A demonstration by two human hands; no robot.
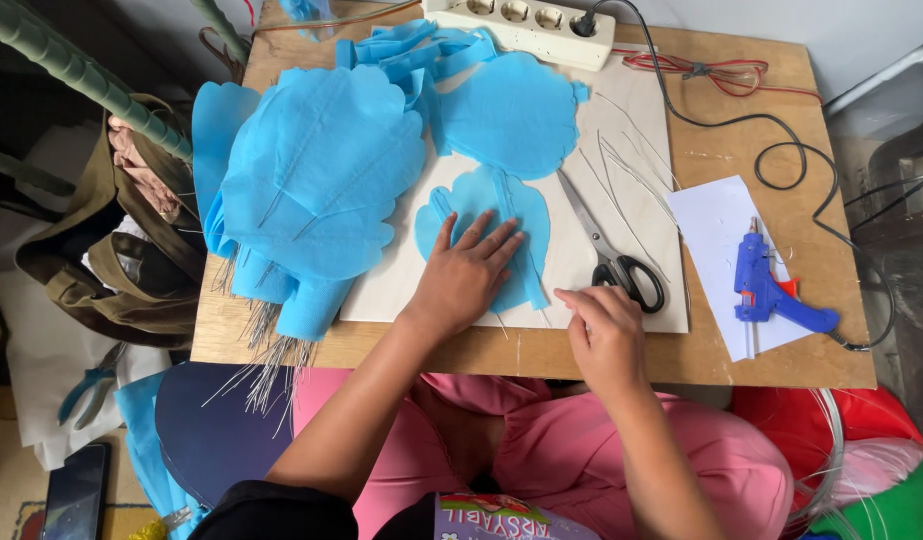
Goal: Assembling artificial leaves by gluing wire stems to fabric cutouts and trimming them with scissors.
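We are pressing the left hand flat, fingers spread, on the small blue petal at the centre of the frame, on the pale board. The right hand, lower centre, is pinching what looks like a thin wire at the board's edge. Scissors are lying just right of the petal; the glue gun is resting far right. We judge that keeping the palm firm and the wire along the midline matters.

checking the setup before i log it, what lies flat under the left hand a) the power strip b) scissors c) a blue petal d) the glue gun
c, the left hand rests palm down on a blue petal on the board, while the scissors lie just to its right and the glue gun sits farther right on white paper.
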